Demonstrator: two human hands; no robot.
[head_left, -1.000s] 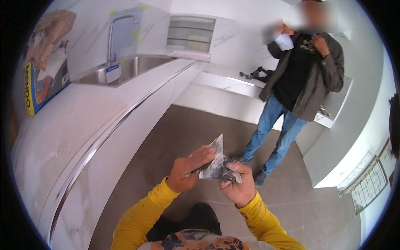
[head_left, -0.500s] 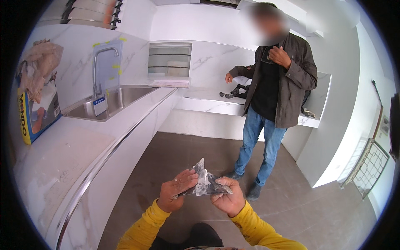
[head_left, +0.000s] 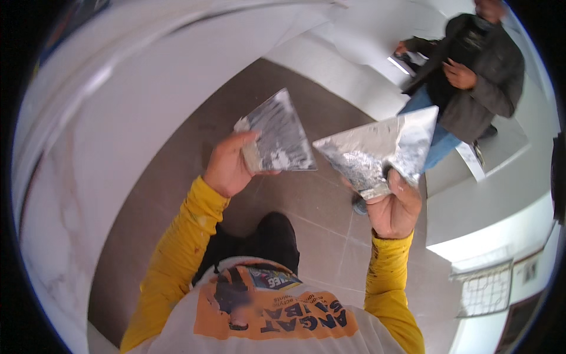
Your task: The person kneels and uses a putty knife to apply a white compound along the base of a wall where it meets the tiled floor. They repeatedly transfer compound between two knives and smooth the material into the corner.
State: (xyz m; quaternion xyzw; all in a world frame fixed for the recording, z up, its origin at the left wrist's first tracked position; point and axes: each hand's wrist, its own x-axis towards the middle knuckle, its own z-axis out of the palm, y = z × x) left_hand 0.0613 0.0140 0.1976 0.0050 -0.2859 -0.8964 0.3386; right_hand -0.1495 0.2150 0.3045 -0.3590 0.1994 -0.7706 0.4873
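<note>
My left hand is closed round the base of a putty knife, its flared metal blade streaked with pale putty and pointing up and to the right. In my right hand is a second, wider putty knife. Off-white putty coats much of that blade, thickest towards its upper edge. A narrow gap separates the two blades, both held up in front of me over the floor. My palms and fingers mostly hide the handles.
A white marble-patterned counter with a blurred metal edge runs along my left. Tiled brown floor lies below my hands. At the upper right stands a person in a dark jacket, beside a white ledge. A metal grille is at the lower right.
The two putty knives, overlapping half a second ago, are now apart and raised closer to me. My view has tilted down and turned; the sink and tap have left it.
</note>
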